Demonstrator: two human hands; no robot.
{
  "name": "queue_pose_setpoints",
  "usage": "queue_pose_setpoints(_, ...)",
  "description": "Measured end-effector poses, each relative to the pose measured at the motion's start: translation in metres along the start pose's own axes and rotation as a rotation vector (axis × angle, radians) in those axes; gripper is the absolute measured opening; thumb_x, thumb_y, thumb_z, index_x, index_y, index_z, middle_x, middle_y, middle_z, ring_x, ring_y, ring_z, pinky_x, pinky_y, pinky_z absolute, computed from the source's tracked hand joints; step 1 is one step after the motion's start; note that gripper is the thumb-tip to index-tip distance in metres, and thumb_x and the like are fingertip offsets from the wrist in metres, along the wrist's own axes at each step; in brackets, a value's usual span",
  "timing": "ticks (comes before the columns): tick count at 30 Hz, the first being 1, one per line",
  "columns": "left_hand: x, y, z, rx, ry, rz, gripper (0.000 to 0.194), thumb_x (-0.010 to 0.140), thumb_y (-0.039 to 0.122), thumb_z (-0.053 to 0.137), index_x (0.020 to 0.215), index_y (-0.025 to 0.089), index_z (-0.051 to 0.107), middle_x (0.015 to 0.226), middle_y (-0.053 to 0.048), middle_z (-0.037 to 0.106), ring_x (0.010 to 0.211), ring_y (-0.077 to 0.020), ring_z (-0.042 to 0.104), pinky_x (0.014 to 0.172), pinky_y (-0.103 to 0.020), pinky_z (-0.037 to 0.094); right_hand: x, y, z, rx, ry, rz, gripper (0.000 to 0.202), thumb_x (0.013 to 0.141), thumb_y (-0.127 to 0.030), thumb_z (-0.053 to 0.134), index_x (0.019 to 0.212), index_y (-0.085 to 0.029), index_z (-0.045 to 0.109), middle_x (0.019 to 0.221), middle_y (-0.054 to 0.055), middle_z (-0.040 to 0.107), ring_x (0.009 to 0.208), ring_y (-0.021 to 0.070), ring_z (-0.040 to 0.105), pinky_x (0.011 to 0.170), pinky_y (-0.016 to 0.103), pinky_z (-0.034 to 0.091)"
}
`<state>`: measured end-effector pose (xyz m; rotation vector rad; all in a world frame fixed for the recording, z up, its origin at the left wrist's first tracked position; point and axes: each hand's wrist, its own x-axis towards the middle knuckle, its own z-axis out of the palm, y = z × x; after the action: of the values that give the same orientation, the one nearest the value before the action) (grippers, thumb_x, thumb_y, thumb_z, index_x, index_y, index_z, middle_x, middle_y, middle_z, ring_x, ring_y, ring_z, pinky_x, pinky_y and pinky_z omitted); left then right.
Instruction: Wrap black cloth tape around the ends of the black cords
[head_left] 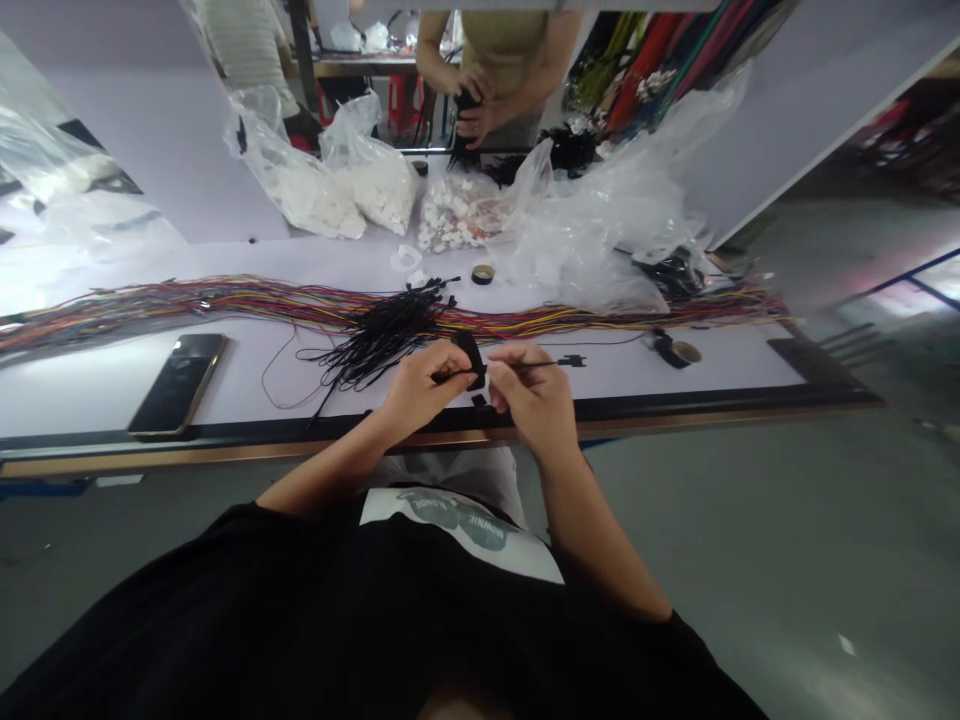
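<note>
My left hand (424, 382) is closed, its fingertips pinching a thin black cable. Against those fingertips stands a roll of black tape (471, 352); whether the fingers grip it too is hard to see. My right hand (536, 395), also closed, pinches the same black cable (546, 364) just to the right of the roll. A small black connector (574, 361) at the cable's end sticks out beyond my right hand. Left of my hands lies a heap of black cables (382, 335) with connectors. A small black piece (478, 400) sits below the roll.
A long bundle of coloured wires (247, 297) runs across the table (247, 350). A phone (180, 385) lies at left. Two tape rolls (483, 273) (679, 350) rest farther off. Plastic bags (382, 185) of white parts line the back. Opposite, a person's hands (474, 105) handle black cables.
</note>
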<state>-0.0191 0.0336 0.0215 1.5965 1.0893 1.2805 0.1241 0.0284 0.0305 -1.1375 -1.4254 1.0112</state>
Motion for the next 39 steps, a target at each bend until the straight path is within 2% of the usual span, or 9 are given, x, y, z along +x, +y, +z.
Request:
queue_pose_setpoints(7,-0.005,-0.003,0.007,-0.413,0.067,-0.173,0.027,0.064,0.028,0.071,0.077,0.019,0.05,0.064,0.005,0.056,0.048,-0.0062,0.051,0.048,-0.02,0.04,-0.001,0.008,0.003,-0.244,0.163,-0.175,0.014,0.076,-0.032,0.06,0.07,-0.022,0.053,0.073,-0.001,0.063,0.065,0.0135,0.06,0.062,0.028,0.047)
queue_pose_setpoints(13,0.006,-0.009,-0.007,-0.659,-0.302,-0.415,0.048,0.058,0.059,0.069,0.074,0.017,0.051,0.049,0.005,0.047,0.037,-0.0064,0.044,0.033,-0.018,0.026,-0.003,0.003,0.004,-0.153,0.069,-0.117,0.017,0.073,-0.033,0.063,0.067,-0.021,0.053,0.071,0.0,0.066,0.066,0.0159,0.063,0.063,0.03,0.048)
queue_pose_setpoints(18,-0.004,-0.01,-0.016,-0.386,-0.214,-0.166,0.055,0.048,0.05,0.08,0.085,0.018,0.056,0.078,-0.001,0.058,0.073,-0.0143,0.058,0.063,-0.026,0.048,0.003,0.008,0.002,0.051,0.176,0.073,0.019,0.07,-0.034,0.063,0.067,-0.021,0.049,0.048,-0.006,0.056,0.045,0.0114,0.054,0.051,0.025,0.043)
queue_pose_setpoints(21,-0.009,-0.006,-0.024,-0.198,-0.401,-0.039,0.081,0.029,0.038,0.088,0.1,0.019,0.055,0.099,-0.004,0.057,0.085,-0.0179,0.055,0.072,-0.028,0.047,0.005,0.007,-0.004,-0.036,0.164,0.075,0.018,0.067,-0.03,0.065,0.062,-0.02,0.051,0.046,-0.007,0.053,0.043,0.0093,0.05,0.05,0.024,0.04)
queue_pose_setpoints(23,-0.008,-0.004,-0.026,-0.099,-0.478,-0.016,0.071,0.042,0.039,0.085,0.102,0.019,0.053,0.096,-0.003,0.056,0.074,-0.0134,0.053,0.064,-0.025,0.044,0.004,0.004,-0.007,-0.125,0.127,0.035,0.017,0.066,-0.029,0.067,0.06,-0.019,0.054,0.049,-0.006,0.055,0.047,0.009,0.049,0.051,0.024,0.039)
queue_pose_setpoints(26,-0.004,-0.003,-0.02,-0.014,-0.262,-0.009,0.029,0.068,0.028,0.069,0.09,0.017,0.053,0.078,0.001,0.053,0.065,-0.0087,0.049,0.06,-0.022,0.04,0.0,0.0,-0.007,-0.151,0.115,-0.032,0.018,0.067,-0.03,0.067,0.06,-0.019,0.055,0.056,-0.004,0.057,0.052,0.0092,0.05,0.053,0.024,0.04)
queue_pose_setpoints(29,-0.001,-0.002,-0.01,0.039,-0.113,0.045,0.009,0.071,0.019,0.063,0.07,0.016,0.054,0.065,0.003,0.053,0.06,-0.0079,0.05,0.058,-0.02,0.039,-0.002,-0.002,-0.004,-0.062,0.06,-0.007,0.018,0.072,-0.034,0.063,0.067,-0.02,0.053,0.049,-0.007,0.05,0.044,0.008,0.046,0.046,0.022,0.037)
queue_pose_setpoints(35,-0.009,-0.005,0.005,-0.067,0.017,-0.027,0.009,0.071,0.018,0.061,0.067,0.016,0.053,0.058,0.004,0.054,0.051,-0.0061,0.05,0.05,-0.019,0.038,-0.003,-0.001,0.0,-0.161,0.025,-0.056,0.011,0.071,-0.028,0.062,0.071,-0.021,0.054,0.062,-0.004,0.058,0.056,0.0121,0.058,0.056,0.026,0.045)
queue_pose_setpoints(39,-0.008,-0.014,0.001,-0.418,0.017,-0.238,0.039,0.065,0.035,0.073,0.089,0.018,0.047,0.068,0.004,0.059,0.048,-0.0072,0.055,0.049,-0.021,0.045,-0.005,-0.002,-0.001,-0.323,0.089,-0.118,0.007,0.073,-0.026,0.059,0.07,-0.021,0.056,0.064,-0.002,0.061,0.061,0.0135,0.058,0.063,0.028,0.045)
